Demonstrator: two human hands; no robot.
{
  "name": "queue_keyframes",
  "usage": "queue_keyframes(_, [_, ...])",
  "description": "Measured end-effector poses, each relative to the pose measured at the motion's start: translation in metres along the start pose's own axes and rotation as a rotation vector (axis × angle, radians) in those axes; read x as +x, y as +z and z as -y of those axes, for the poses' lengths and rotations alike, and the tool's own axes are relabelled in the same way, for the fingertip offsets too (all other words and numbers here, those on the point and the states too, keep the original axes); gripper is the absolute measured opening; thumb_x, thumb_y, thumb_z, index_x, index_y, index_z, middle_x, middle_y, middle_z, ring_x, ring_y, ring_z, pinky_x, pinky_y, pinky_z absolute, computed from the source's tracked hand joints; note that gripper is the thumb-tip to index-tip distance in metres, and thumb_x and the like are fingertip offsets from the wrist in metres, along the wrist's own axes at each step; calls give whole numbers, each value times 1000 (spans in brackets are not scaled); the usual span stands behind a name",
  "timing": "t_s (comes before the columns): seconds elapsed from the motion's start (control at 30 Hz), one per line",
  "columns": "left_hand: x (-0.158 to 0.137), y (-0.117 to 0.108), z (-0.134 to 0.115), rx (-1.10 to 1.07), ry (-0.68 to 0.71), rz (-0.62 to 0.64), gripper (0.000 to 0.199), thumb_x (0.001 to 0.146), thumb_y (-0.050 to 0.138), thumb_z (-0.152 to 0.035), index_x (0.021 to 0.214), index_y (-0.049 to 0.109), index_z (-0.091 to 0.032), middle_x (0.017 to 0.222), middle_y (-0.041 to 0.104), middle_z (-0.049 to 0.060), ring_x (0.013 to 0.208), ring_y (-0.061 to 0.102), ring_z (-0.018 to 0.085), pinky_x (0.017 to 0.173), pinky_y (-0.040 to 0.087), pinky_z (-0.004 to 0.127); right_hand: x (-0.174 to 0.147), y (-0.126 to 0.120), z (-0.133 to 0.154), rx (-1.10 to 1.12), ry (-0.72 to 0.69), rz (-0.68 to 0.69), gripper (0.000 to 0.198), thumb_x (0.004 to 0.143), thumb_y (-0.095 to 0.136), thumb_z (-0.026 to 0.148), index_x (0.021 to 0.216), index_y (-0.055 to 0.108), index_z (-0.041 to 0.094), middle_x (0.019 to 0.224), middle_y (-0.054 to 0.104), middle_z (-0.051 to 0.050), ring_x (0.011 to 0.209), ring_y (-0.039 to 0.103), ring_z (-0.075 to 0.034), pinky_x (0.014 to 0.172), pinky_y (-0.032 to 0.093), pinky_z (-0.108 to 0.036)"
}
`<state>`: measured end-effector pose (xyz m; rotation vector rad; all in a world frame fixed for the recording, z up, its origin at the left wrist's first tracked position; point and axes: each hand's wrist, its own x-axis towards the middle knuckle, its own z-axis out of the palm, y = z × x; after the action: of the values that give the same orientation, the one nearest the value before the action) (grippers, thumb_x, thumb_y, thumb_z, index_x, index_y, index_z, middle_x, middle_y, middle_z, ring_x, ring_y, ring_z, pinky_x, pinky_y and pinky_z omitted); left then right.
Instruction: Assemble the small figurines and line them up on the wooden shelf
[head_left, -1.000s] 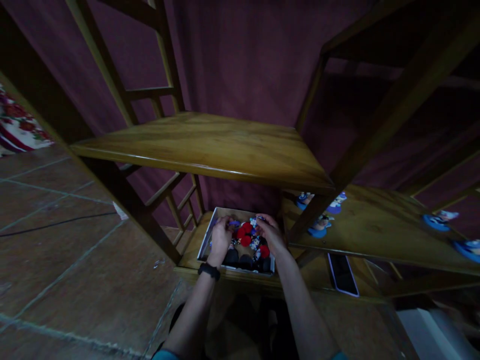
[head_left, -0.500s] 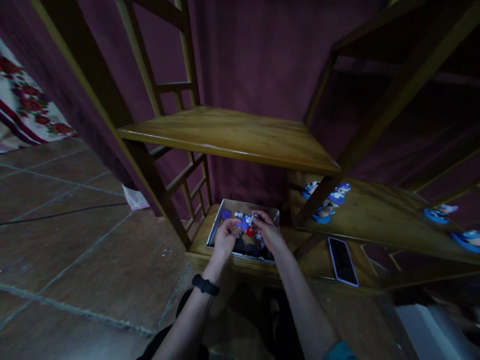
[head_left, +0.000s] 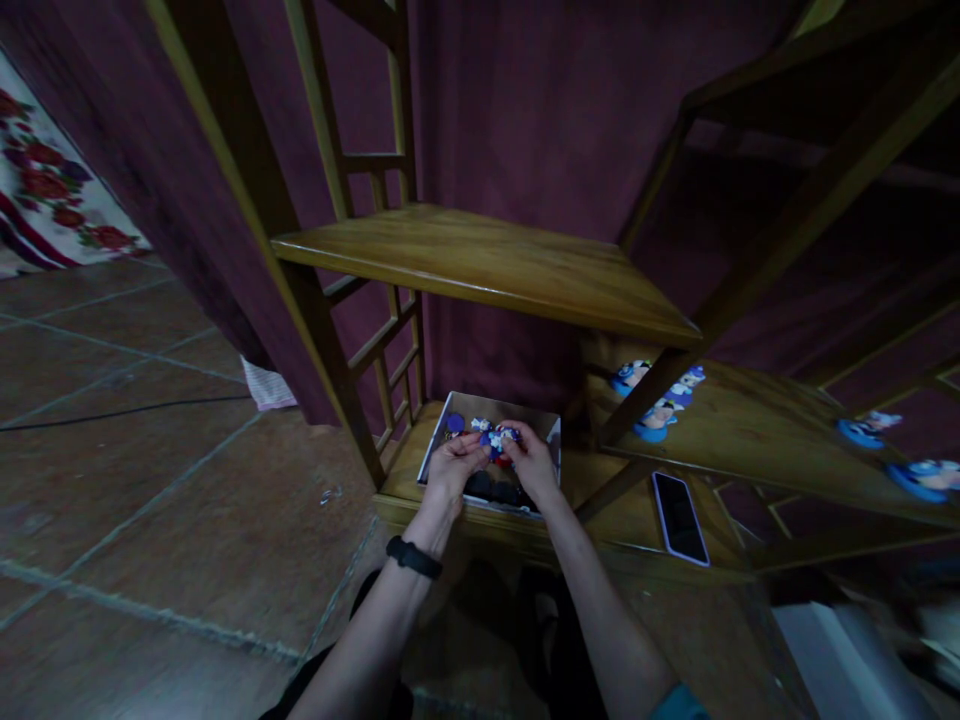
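Note:
Between my two hands, over a shallow box (head_left: 433, 445), is a small purple and white figurine (head_left: 495, 440). My left hand (head_left: 454, 467) pinches its left side, and my right hand (head_left: 533, 465) grips its right side. A dark band circles my left wrist. Inside the box lie a round purple piece (head_left: 455, 423), another small white figure (head_left: 481, 424) and several dark round pieces (head_left: 491, 488) along the near wall. Something red shows just under the figurine. My fingers hide part of it and the middle of the box.
A wooden shelf board (head_left: 487, 265) juts out above the box. To the right, several figurines on blue bases (head_left: 652, 420) stand on another shelf. A phone (head_left: 680, 518) lies on the lower board. Wooden posts (head_left: 292, 300) flank the box.
The figurine has turned between my hands: its flat purple part showed before, and now more of the white figure shows. My hands have come closer around it. The view has shifted slightly.

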<state>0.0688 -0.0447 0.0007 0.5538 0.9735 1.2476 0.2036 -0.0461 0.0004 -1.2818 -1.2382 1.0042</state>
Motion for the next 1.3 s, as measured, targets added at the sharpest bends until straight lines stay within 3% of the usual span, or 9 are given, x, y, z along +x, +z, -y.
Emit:
queue_keyframes(0.1, [0, -3, -2, -62, -70, 7, 31, 57, 76, -7, 86, 66, -9, 78, 70, 9, 70, 66, 16, 73, 52, 29, -3, 1, 3, -55, -44, 6, 30, 75, 54, 31, 104, 61, 29, 78, 65, 3, 64, 58, -15, 62, 49, -26])
queue_keyframes(0.23, [0, -7, -4, -139, -151, 9, 20, 65, 68, -4, 85, 67, -8, 76, 70, 9, 70, 66, 15, 72, 54, 28, -5, 2, 7, -124, -123, 18, 29, 77, 52, 28, 104, 61, 30, 89, 67, 2, 76, 61, -17, 70, 48, -28])
queue_keyframes(0.5, [4, -10, -2, -230, -235, -34, 14, 68, 66, -1, 79, 67, -8, 72, 69, 8, 67, 67, 14, 70, 56, 25, -4, 3, 4, -164, -178, 29, 29, 78, 52, 26, 105, 62, 30, 102, 66, 0, 94, 60, -20, 82, 47, -32])
queue_keyframes(0.87, [3, -11, -1, -220, -214, -129, 11, 66, 67, 0, 74, 67, -8, 69, 68, 8, 63, 66, 15, 68, 56, 27, -1, 6, 6, -158, -137, 75, 29, 74, 56, 24, 100, 66, 32, 98, 68, 2, 91, 61, -21, 85, 45, -34])
queue_keyframes(1.13, [-9, 2, 13, -229, -16, -215, 12, 64, 70, -5, 75, 68, -9, 70, 69, 5, 65, 65, 13, 75, 53, 28, -2, 13, -7, -185, -109, -8, 31, 74, 56, 25, 104, 65, 30, 96, 69, 0, 85, 63, -21, 79, 48, -34])
queue_keyframes(1.3, [-10, -4, 7, -174, -64, -183, 13, 63, 72, -6, 75, 68, -9, 69, 69, 6, 65, 65, 13, 72, 54, 27, -4, 11, -9, -129, -100, 57, 31, 75, 55, 25, 104, 64, 30, 98, 68, 1, 90, 62, -21, 81, 48, -35])
